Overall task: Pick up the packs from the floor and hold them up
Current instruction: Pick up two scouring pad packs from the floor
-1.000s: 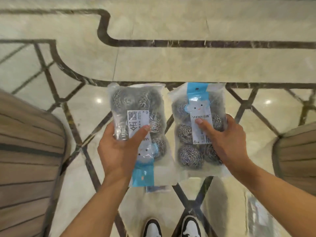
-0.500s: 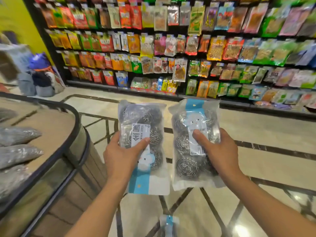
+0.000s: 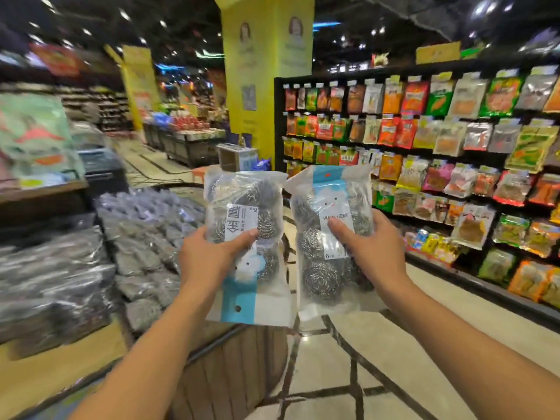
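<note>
Shelf (image 3: 454, 165) w/ glossy snack bags, right. Wood-sided table (image 3: 230, 368) piled w/ blurred grey packs, left. Two clear plastic packs of coiled steel scourers held up mid-air: left pack (image 3: 242, 237) upside down in left hand (image 3: 209, 256) grip, right pack (image 3: 327, 237) upright in right hand (image 3: 375, 250) grip, thumbs on the labels.

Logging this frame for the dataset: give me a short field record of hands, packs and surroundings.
left hand: grips left pack, blue header at the bottom
right hand: grips right pack, blue header at the top
pack contents: steel scourers in clear bags
pack position: raised side by side in front of the camera, off the floor
left of packs: display bin of similar packs
right of packs: snack shelves
</note>
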Demonstrator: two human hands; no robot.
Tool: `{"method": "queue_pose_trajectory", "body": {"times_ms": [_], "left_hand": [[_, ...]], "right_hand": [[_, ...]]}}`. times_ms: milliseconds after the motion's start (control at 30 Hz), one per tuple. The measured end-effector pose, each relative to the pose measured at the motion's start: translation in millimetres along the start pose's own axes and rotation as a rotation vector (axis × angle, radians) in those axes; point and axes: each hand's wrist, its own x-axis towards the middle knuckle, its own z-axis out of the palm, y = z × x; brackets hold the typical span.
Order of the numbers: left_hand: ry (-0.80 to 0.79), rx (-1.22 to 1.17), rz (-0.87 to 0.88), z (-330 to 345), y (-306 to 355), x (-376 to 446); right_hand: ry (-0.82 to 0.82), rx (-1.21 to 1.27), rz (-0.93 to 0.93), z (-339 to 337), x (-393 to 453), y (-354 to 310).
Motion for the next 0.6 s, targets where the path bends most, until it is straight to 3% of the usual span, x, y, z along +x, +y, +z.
{"method": "queue_pose_trajectory", "body": {"times_ms": [300, 600], "left_hand": [[0.364, 0.04, -0.012, -189, 26, -33], [0.628, 0.14, 0.04, -403, 29, -107]], "right_hand": [[-0.259, 0.151, -0.125, 121, -56, -99], [-0.525, 0.275, -0.212, 251, -196, -216]]}}
